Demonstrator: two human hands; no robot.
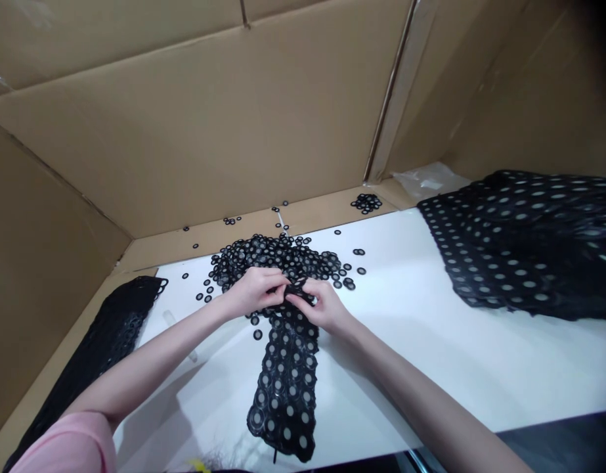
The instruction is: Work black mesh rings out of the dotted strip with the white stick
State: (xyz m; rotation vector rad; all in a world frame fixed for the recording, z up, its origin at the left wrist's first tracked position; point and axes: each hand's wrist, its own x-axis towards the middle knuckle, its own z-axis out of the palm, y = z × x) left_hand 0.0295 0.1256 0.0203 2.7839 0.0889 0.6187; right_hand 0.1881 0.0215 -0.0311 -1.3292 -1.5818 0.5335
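A black rubbery strip full of round rings runs from the white tabletop's front edge up to my hands. My left hand pinches the strip's far end, its thumb and fingers pressed together. On the other side my right hand grips the same end between thumb and fingers. The stretch between the two hands is bent up and partly hidden by the fingers. Right behind them lies a heap of loose black rings, with several single rings scattered around it.
Cardboard walls close off the back and sides. A large black perforated sheet lies at the right, by a clear plastic bag. Another black sheet lies at the left. A small ring pile sits on the cardboard behind.
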